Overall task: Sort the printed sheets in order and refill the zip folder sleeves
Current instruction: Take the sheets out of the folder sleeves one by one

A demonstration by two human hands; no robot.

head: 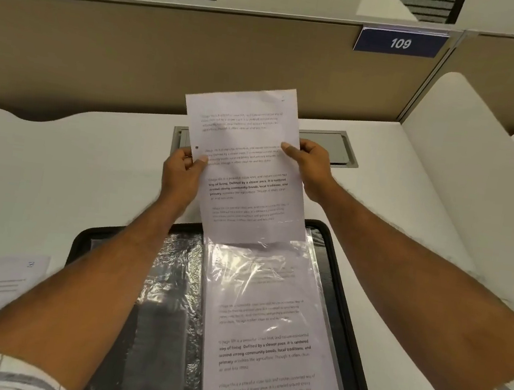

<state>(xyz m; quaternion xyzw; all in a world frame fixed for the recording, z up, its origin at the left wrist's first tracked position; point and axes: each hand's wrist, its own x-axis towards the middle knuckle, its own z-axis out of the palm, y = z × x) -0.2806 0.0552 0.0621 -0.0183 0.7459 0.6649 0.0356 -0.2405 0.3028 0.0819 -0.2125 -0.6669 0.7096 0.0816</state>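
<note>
Printed sheet (246,167): light, limp, easily creased; pinched at both side edges by left hand (183,174) and right hand (309,165), above filled sleeve (265,325).

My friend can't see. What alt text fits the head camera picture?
A person's left hand and right hand pinch a printed sheet by its sides, its lower edge at the mouth of a clear sleeve in an open black zip folder on a white desk.
</note>
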